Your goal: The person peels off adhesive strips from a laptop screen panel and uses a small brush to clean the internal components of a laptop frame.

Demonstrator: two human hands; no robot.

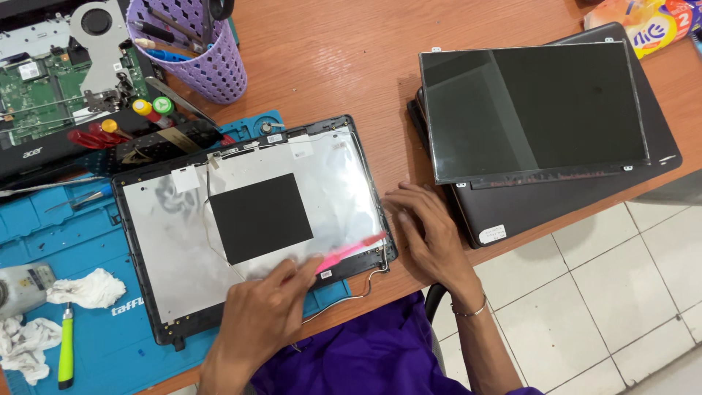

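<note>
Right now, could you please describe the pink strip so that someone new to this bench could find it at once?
Start at the open laptop lid lying face up on the blue mat, its inside lined with silver foil. Go to its near right corner, between the left hand and right hand. The pink strip lies slanted there, the only bright pink thing on the foil.

The laptop lid shell (248, 219) lies open-side up, silver foil lining with a black square patch at centre. A pink strip (351, 250) crosses its four-o'clock corner, tilted toward two o'clock.
</note>
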